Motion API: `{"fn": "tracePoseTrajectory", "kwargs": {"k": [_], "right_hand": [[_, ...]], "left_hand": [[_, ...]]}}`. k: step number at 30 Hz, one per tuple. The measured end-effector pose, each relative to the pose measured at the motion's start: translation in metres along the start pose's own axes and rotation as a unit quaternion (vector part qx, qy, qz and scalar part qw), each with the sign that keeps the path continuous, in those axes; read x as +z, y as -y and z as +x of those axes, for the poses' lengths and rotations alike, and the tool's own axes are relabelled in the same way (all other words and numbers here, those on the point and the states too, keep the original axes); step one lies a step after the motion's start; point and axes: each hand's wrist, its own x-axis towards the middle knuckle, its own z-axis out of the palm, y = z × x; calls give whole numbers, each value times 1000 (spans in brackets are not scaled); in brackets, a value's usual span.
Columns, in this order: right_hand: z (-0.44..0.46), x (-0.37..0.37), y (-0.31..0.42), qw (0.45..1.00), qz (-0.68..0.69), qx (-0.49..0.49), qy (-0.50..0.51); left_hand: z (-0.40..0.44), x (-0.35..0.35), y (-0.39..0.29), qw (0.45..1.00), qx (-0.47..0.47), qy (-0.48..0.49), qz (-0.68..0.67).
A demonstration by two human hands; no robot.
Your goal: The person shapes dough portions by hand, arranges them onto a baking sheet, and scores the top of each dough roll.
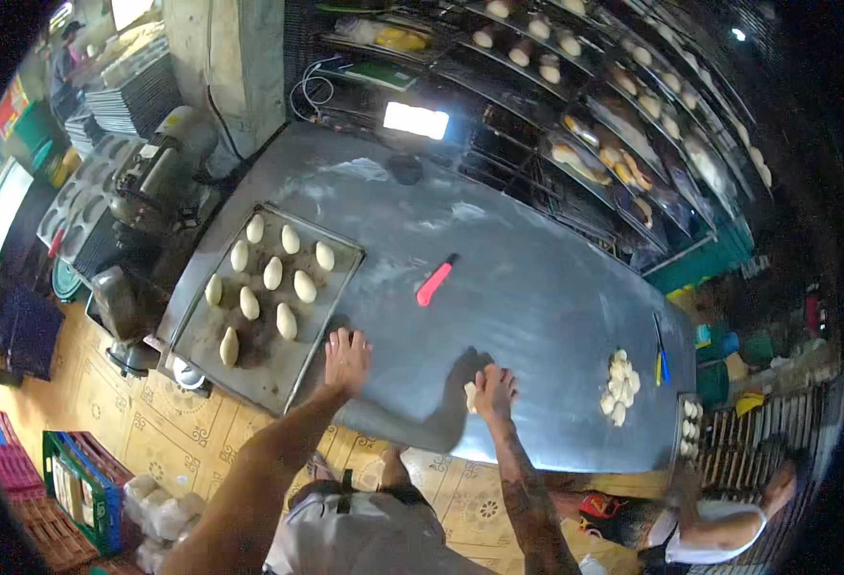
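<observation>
Ten rolls [273,273] already on tray [259,383], pile [619,385] probably left to shape; left hand [348,359] loosely open, seemingly empty, right hand [496,388] curled around dough [471,397] on counter [547,297].

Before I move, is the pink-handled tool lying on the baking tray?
No, the pink-handled tool lies on the grey table, between the baking tray and the pile of dough pieces.
</observation>
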Motion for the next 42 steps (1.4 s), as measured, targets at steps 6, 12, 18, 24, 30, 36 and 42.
{"fn": "tracePoseTrajectory", "kwargs": {"k": [6,12,18,24,30,36,42], "right_hand": [[244,-36,118,951,156,-252,-91],[500,-9,281,908,147,-385,-72],[585,36,344,887,43,-454,-69],[594,57,349,913,93,-396,27],[597,57,347,889,80,-449,-36],[585,50,349,916,107,-386,13],[589,54,347,907,113,-407,-5]], "left_hand": [[21,27,7,991,-83,51,90],[16,19,12,979,-136,145,42],[27,10,4,985,-121,106,62],[24,15,9,980,-142,131,37],[36,0,4,947,-207,241,-36],[22,21,10,988,-106,71,91],[24,19,10,988,-88,48,120]]}}
